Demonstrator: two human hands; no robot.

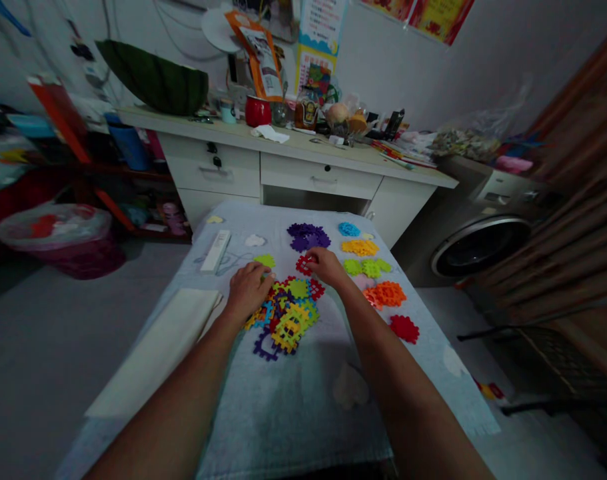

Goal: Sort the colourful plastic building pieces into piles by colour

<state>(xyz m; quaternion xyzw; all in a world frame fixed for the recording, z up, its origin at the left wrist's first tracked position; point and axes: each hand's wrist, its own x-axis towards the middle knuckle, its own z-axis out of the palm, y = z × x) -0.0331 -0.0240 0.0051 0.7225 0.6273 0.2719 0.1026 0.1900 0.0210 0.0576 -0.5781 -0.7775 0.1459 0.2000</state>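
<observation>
My right hand (327,267) pinches a red notched plastic building piece (304,265) just above the cloth, behind the mixed pile. My left hand (247,288) rests at the left edge of that pile of interlocking pieces (296,317), its fingers bent and thumb apart from the index finger. A lime-green piece (264,260) lies right by its fingertips; whether they touch it I cannot tell. Sorted by colour beyond and to the right are purple pieces (308,237), blue pieces (349,229), yellow pieces (360,247), green pieces (368,268), orange pieces (387,293) and red pieces (404,329).
A light cloth (333,427) with heart shapes covers the table. On its left are a white power strip (216,251) and a folded cream cloth (158,350). Behind stands a cluttered white desk (303,170); a washing machine (470,227) is right, a lined bin (63,243) left.
</observation>
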